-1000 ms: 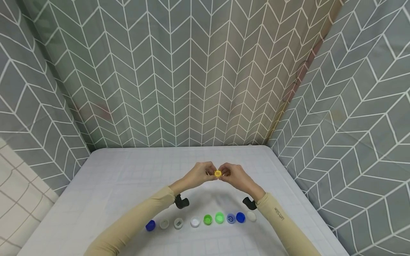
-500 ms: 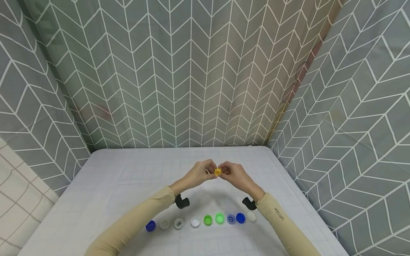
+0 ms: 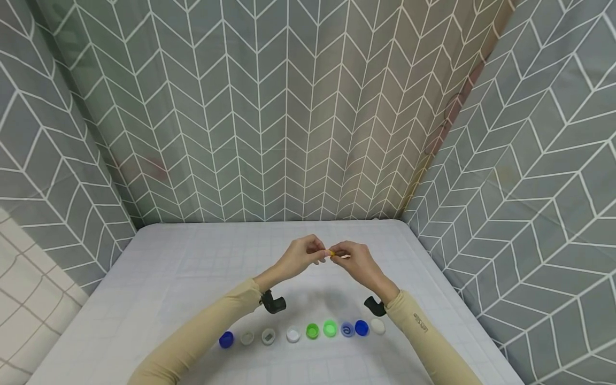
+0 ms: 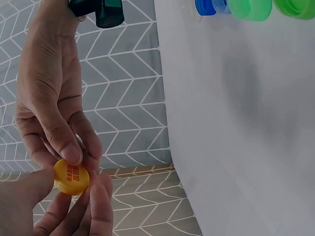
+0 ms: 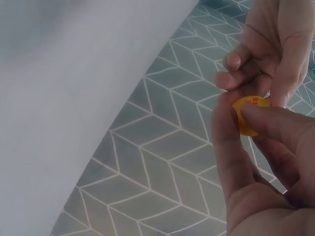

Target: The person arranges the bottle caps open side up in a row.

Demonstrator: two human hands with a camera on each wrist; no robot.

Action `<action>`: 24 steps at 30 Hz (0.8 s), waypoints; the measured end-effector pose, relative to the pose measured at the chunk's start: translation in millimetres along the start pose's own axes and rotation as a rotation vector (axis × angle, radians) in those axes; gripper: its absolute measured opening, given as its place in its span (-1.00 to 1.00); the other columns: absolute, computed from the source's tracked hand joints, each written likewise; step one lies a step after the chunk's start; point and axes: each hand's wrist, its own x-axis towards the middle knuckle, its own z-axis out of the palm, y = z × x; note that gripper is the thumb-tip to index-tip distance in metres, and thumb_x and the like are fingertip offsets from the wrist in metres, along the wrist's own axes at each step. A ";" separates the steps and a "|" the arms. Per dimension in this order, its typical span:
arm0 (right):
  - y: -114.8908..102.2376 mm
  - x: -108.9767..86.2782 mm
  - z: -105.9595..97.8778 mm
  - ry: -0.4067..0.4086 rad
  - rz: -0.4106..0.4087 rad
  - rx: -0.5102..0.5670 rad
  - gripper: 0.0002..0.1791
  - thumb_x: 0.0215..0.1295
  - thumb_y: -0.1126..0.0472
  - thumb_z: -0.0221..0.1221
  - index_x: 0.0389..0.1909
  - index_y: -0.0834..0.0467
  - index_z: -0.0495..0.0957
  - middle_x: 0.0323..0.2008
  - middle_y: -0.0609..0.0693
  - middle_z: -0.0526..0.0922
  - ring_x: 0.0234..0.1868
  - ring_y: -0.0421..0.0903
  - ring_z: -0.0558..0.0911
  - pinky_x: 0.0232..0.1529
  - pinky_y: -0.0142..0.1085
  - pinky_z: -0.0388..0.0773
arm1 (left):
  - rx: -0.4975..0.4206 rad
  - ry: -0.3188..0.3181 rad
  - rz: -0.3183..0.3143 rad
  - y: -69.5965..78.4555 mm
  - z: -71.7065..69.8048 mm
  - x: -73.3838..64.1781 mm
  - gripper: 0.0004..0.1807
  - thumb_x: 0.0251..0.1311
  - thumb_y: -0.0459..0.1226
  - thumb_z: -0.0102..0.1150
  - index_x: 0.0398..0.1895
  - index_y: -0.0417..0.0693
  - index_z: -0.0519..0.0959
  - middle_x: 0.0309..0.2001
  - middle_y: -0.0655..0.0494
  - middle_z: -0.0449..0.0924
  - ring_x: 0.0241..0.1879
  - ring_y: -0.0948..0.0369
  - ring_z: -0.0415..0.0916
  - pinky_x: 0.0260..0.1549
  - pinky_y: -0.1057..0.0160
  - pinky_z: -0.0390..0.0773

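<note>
A yellow bottle cap [image 3: 332, 253] is between my two hands, above the white table. In the left wrist view, red print shows on the face of the cap [image 4: 72, 178]. My left hand [image 3: 299, 259] pinches it between thumb and fingers. From the other side, my right hand [image 3: 360, 262] grips its edge with thumb and index finger. The right thumb covers part of the cap [image 5: 246, 129] in the right wrist view. From the head view, fingers hide most of it.
Below the hands, a row of caps lies on the table [image 3: 192, 256]: blue [image 3: 226, 339], whitish [image 3: 293, 334], green [image 3: 312, 330], light green [image 3: 329, 328], another blue [image 3: 362, 327] and white [image 3: 377, 325] among them. Patterned curtains [image 3: 289, 133] surround the table's back and sides.
Both hands have risen slightly with the yellow cap. Its printed face, turned to the head view before, has turned away, and the left fingers now cover more of it. The row is unmoved.
</note>
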 end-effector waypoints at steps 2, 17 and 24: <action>-0.6 -1.3 -0.1 -0.001 0.006 0.001 -0.79 0.23 0.26 0.28 -0.11 0.11 0.66 -0.22 -0.05 0.73 -0.21 -0.14 0.70 -0.11 -0.28 0.64 | -0.011 -0.004 0.002 -1.2 0.4 -0.5 -0.75 0.24 -0.07 0.23 -0.22 -0.04 0.54 -0.30 0.05 0.69 -0.31 0.13 0.66 -0.31 0.18 0.65; 3.4 -9.2 -7.7 -0.045 -0.017 0.006 -0.64 0.26 0.27 0.25 0.08 0.22 0.56 -0.07 0.06 0.68 -0.08 -0.06 0.68 -0.09 -0.31 0.63 | 0.058 -0.021 -0.004 0.7 5.4 -1.3 -0.81 0.16 -0.18 0.33 -0.22 0.04 0.55 -0.26 0.19 0.65 -0.23 0.31 0.62 -0.26 0.36 0.62; 7.3 -11.0 -13.2 -0.060 -0.027 -0.010 -0.64 0.21 0.30 0.28 0.04 0.29 0.57 -0.15 0.06 0.65 -0.20 -0.10 0.67 -0.15 -0.30 0.64 | 0.121 -0.045 0.016 4.5 15.1 2.8 -0.78 0.14 -0.28 0.34 -0.19 -0.01 0.51 -0.23 0.13 0.71 -0.23 0.33 0.64 -0.26 0.42 0.60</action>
